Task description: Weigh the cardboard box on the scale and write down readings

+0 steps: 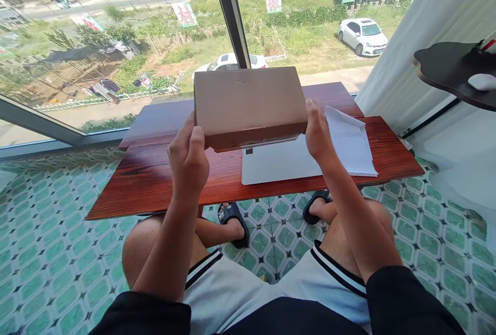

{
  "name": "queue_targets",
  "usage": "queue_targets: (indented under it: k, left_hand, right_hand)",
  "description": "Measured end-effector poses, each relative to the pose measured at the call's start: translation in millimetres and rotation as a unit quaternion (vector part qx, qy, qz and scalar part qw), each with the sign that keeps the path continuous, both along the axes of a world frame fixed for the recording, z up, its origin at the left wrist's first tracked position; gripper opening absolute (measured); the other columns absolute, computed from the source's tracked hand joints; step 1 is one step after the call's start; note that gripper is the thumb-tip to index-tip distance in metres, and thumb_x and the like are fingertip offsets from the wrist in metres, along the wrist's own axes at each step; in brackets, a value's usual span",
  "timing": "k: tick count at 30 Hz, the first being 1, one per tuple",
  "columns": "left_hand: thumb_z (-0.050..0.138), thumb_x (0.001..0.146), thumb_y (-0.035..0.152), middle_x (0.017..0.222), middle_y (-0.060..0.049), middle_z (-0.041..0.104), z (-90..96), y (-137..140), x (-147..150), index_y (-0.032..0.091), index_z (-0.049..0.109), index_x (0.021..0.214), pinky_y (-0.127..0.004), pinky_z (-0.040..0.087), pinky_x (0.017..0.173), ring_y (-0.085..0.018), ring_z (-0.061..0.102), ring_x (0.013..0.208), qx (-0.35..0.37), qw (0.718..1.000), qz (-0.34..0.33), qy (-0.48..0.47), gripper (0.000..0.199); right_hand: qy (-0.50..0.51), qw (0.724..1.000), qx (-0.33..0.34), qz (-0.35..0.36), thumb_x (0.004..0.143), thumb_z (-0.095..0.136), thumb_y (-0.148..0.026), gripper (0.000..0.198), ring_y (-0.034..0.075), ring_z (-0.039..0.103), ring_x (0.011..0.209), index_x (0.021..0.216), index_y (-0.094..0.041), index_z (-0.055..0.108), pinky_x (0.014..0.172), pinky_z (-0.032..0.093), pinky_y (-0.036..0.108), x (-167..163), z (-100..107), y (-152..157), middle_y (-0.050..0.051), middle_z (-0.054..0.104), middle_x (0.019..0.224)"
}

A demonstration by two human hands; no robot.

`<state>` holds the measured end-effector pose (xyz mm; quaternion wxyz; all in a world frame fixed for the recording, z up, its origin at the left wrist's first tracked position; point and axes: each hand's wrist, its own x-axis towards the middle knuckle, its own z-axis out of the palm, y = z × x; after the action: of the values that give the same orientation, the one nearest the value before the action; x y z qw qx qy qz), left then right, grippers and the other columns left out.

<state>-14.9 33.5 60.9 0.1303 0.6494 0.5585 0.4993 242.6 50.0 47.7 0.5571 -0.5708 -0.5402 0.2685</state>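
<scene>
A plain brown cardboard box [250,98] is held up above the table, between my two hands. My left hand [188,157] grips its left end, thumb at the near lower corner. At the right end, my right hand [316,128] has its fingers wrapped round the edge. The box looks closed, and a strip of clear tape shows along its lower near side. Beneath it on the table lies a flat silvery-white panel [279,165], partly covered by the box and my right hand; its kind is unclear. White papers [351,144] with printed lines lie to the right.
The reddish-brown wooden table [155,180] stands before my knees, against a large window. A white curtain [403,41] hangs at the right. A dark wavy-edged shelf [445,69] juts in at the right, holding a white object [482,82]. Green patterned tiles [58,242] cover the floor.
</scene>
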Motion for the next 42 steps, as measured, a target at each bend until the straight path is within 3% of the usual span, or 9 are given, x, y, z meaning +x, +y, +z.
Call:
queue_targets:
  k: [4,10,15,22,30,42]
  left_hand:
    - [0.042,0.098,0.037,0.131,-0.005,0.07,-6.1,6,15,0.024,0.061,0.146,-0.034,0.061,0.083,-0.026,0.067,0.112,-0.008,0.997,-0.053,-0.059,0.053]
    - [0.044,0.097,0.039,0.122,-0.008,0.072,-12.2,12,31,0.018,0.063,0.143,-0.03,0.061,0.073,-0.023,0.067,0.099,-0.025,0.992,-0.087,-0.091,0.054]
    - [0.047,0.096,0.041,0.117,-0.008,0.073,-19.9,18,39,0.017,0.064,0.142,-0.027,0.059,0.073,-0.021,0.066,0.094,-0.068,0.986,-0.106,-0.113,0.055]
    - [0.047,0.096,0.042,0.119,-0.008,0.072,-31.0,27,49,0.018,0.065,0.142,-0.028,0.059,0.074,-0.021,0.065,0.095,-0.098,0.979,-0.131,-0.123,0.054]
    - [0.049,0.095,0.041,0.121,-0.007,0.073,-41.1,31,55,0.021,0.067,0.139,-0.029,0.059,0.073,-0.024,0.067,0.103,-0.113,0.977,-0.132,-0.126,0.051]
    - [0.048,0.096,0.041,0.131,-0.005,0.07,-54.4,34,51,0.024,0.064,0.143,-0.03,0.059,0.08,-0.026,0.063,0.117,-0.122,0.977,-0.143,-0.1,0.053]
  right_hand:
    - [0.008,1.0,-0.002,-0.016,0.101,0.018,-0.066,0.058,0.029,0.057,0.123,0.101,-0.027,0.061,0.109,0.044,0.05,17,-2,3,0.006,0.065,0.106]
    - [-0.007,0.998,-0.022,-0.052,0.1,0.018,-0.067,0.061,0.03,0.057,0.119,0.11,-0.027,0.064,0.107,0.042,0.054,38,-11,7,0.007,0.066,0.114]
    - [-0.004,0.997,-0.024,-0.076,0.1,0.026,-0.058,0.049,0.031,0.057,0.115,0.098,-0.025,0.063,0.108,0.041,0.056,50,-21,9,0.008,0.066,0.108]
    - [-0.007,0.996,-0.026,-0.09,0.1,0.029,-0.061,0.046,0.03,0.058,0.112,0.082,-0.026,0.053,0.107,0.04,0.052,61,-29,7,0.007,0.065,0.1]
    - [-0.032,0.993,-0.059,-0.097,0.098,0.027,-0.061,0.047,0.034,0.053,0.126,0.085,-0.026,0.055,0.112,0.035,0.052,66,-35,6,0.01,0.066,0.105]
    - [-0.05,0.99,-0.086,-0.102,0.096,0.028,-0.061,0.043,0.032,0.057,0.108,0.086,-0.027,0.052,0.105,0.04,0.054,68,-44,6,0.01,0.064,0.099]
